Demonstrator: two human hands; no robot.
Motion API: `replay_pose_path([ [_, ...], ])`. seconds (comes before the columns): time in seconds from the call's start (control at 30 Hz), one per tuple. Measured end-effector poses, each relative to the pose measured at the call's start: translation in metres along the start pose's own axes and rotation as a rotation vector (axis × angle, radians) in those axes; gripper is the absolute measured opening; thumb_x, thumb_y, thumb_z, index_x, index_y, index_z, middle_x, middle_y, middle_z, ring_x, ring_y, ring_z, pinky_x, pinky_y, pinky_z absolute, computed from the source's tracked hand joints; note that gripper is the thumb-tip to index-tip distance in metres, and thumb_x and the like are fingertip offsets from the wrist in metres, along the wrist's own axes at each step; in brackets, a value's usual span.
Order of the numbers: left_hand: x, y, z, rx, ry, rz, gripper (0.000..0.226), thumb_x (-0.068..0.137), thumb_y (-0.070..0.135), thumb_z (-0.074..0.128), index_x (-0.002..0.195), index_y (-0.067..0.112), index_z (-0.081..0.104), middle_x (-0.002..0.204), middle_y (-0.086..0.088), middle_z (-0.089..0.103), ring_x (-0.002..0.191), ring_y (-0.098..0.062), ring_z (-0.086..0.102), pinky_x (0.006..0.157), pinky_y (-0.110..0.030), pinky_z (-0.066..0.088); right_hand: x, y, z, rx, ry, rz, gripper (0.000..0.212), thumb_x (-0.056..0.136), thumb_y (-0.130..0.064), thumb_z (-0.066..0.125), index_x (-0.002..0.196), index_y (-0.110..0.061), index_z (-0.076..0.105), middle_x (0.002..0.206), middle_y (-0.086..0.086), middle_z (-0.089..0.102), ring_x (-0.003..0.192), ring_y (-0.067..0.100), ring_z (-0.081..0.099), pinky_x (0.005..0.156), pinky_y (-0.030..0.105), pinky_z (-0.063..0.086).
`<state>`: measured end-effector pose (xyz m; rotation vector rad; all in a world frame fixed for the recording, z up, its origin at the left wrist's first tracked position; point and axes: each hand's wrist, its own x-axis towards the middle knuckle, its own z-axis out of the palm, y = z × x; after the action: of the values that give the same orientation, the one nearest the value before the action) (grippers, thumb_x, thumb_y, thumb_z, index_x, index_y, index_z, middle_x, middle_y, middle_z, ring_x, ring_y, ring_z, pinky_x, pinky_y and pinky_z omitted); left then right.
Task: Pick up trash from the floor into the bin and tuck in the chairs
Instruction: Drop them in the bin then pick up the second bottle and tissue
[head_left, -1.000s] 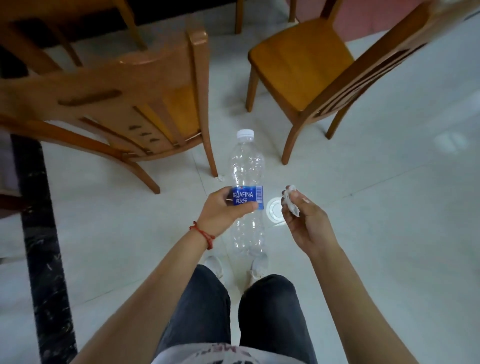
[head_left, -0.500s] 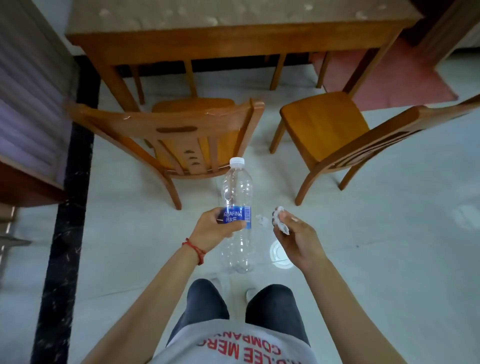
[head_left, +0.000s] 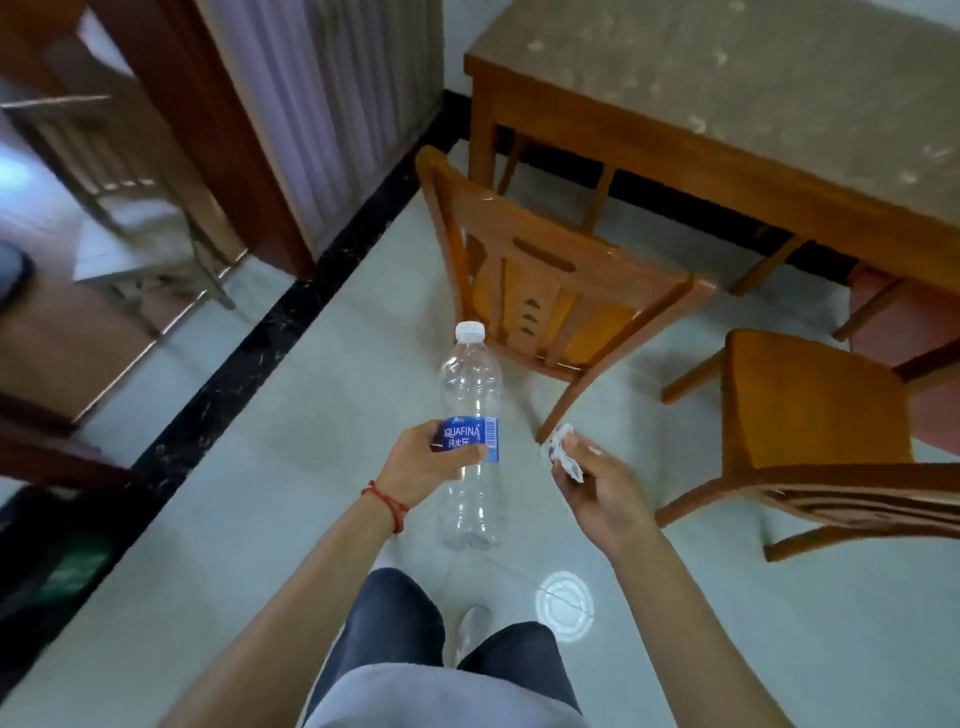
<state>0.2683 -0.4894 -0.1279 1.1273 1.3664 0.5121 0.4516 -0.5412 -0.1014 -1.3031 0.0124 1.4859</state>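
Note:
My left hand (head_left: 418, 465) grips an empty clear plastic bottle (head_left: 470, 384) with a white cap and a blue label, held upright in front of me. My right hand (head_left: 597, 488) pinches a small crumpled white paper scrap (head_left: 563, 449) between thumb and fingers. Two wooden chairs stand pulled out from the table (head_left: 727, 104): one (head_left: 545, 291) straight ahead with its back toward me, the other (head_left: 810, 410) to the right, turned sideways. A dark shape with green (head_left: 57, 566) sits blurred at the far left edge; I cannot tell if it is the bin.
A black tile strip (head_left: 249, 358) runs diagonally across the pale floor. Dark wooden furniture (head_left: 182, 104) and a blurred chair-like frame fill the upper left. A red mat (head_left: 914, 343) lies under the table's right side. A round light reflection (head_left: 563, 605) shows on the floor by my feet.
The view has swung left and lifted: table and chairs slid to the right, and the wooden furniture and black strip came into view. Both hands keep their hold on bottle and scrap.

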Motion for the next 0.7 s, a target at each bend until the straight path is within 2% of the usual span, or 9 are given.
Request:
replay_pose_path([
  [0.13, -0.028, -0.017, -0.029, -0.109, 0.160, -0.049, 0.037, 0.075, 0.018, 0.072, 0.107, 0.002, 0.061, 0.088, -0.009, 0.065, 0.075, -0.017, 0.059, 0.072, -0.028, 0.053, -0.004, 0.011, 0.033, -0.155, -0.084, 0.064, 0.009, 0.084, -0.005, 0.060, 0.091, -0.002, 0.064, 0.084, 0.010, 0.063, 0.076, 0.018, 0.060, 0.063, 0.020, 0.055],
  [0.33, -0.071, -0.046, -0.080, -0.289, 0.375, -0.094, 0.034, 0.078, 0.015, 0.070, 0.108, 0.005, 0.059, 0.092, -0.006, 0.065, 0.081, -0.015, 0.062, 0.069, -0.021, 0.054, -0.007, 0.051, 0.089, -0.292, -0.249, 0.143, 0.008, 0.082, -0.003, 0.062, 0.089, 0.000, 0.065, 0.077, 0.010, 0.065, 0.062, 0.011, 0.064, 0.056, 0.018, 0.054],
  [0.5, -0.107, -0.078, -0.119, -0.394, 0.510, -0.106, 0.030, 0.079, 0.013, 0.068, 0.107, 0.007, 0.059, 0.086, -0.001, 0.064, 0.076, -0.010, 0.061, 0.059, -0.013, 0.052, -0.019, 0.098, 0.132, -0.398, -0.377, 0.203, 0.008, 0.083, -0.004, 0.060, 0.086, -0.003, 0.067, 0.067, 0.003, 0.069, 0.060, 0.008, 0.063, 0.059, 0.016, 0.054],
  [0.7, -0.160, -0.121, -0.182, -0.462, 0.653, -0.128, 0.032, 0.079, 0.017, 0.068, 0.108, 0.008, 0.056, 0.088, -0.001, 0.063, 0.077, -0.010, 0.060, 0.057, -0.012, 0.051, -0.044, 0.174, 0.190, -0.499, -0.495, 0.275, 0.010, 0.083, -0.004, 0.060, 0.091, -0.002, 0.065, 0.073, 0.004, 0.068, 0.062, 0.007, 0.065, 0.057, 0.016, 0.052],
])
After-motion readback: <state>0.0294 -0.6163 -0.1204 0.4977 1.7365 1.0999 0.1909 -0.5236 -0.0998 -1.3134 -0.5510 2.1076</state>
